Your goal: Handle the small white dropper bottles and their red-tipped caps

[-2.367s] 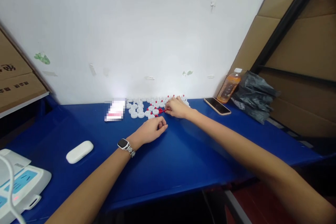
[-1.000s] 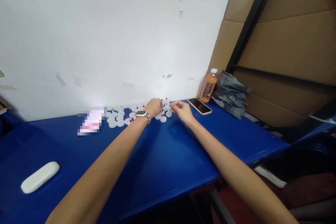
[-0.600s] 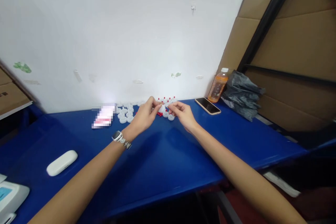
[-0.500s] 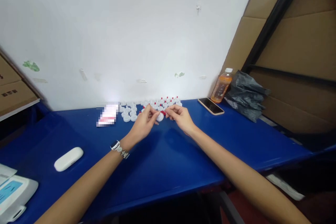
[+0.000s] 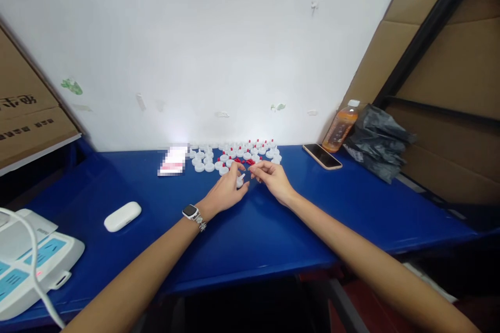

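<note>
Her left hand point(image 5: 228, 191) pinches a small white cap point(image 5: 239, 181) just above the blue bench point(image 5: 273, 229), right hand point(image 5: 273, 179) close beside it with fingers curled around something too small to tell, loose caps point(image 5: 234, 155) just beyond both.

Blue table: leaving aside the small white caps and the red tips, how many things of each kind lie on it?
Phone: 1
Orange drink bottle: 1
Black plastic bag: 1
White oval case: 1
White device with blue panels: 1
Blurred packet: 1
Total: 6
The left hand holds one white cap, which is not counted.
</note>
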Demonstrator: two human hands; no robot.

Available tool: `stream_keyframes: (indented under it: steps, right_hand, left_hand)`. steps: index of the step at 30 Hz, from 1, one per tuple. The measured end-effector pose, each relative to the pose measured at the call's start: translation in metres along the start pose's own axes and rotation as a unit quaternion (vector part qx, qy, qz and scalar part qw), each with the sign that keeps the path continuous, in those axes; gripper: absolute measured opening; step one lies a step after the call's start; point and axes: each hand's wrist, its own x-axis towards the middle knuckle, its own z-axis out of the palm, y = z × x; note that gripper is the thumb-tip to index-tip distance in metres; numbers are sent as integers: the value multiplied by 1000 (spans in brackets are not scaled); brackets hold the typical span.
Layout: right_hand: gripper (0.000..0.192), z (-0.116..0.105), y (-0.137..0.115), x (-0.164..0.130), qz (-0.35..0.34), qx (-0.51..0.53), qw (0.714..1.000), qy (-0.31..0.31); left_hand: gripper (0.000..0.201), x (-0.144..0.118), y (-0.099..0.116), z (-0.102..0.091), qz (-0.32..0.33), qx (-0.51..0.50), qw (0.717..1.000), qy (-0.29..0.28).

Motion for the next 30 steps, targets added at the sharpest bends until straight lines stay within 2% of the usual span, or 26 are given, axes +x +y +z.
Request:
stream_keyframes:
  steps: [8, 17, 21, 24, 27, 30]
  right_hand:
    - [36, 6, -3, -3, 0, -13, 1000, -23]
    - [34, 12, 4, -5, -30, -8, 999, -26]
    - [35, 12, -3, -4, -31, 1, 999, -31]
    - [34, 2, -15, -2, -49, -18, 998, -31]
    - [30, -18, -25, 6, -90, -68, 994, 12]
    - [25, -45, -26, 22, -124, -167, 975, 77]
  left_hand:
    - [33, 3, 6, 3, 10, -59, 998, -14]
    - [34, 2, 6, 5, 1, -117, 993, -7]
    - [39, 8, 11, 6, 10, -154, 988, 14]
    - [46, 16, 15, 9, 22, -160, 985, 53]
    - [55, 20, 14, 13, 14, -143, 988, 59]
    - [37, 20, 11, 16, 1, -112, 993, 25]
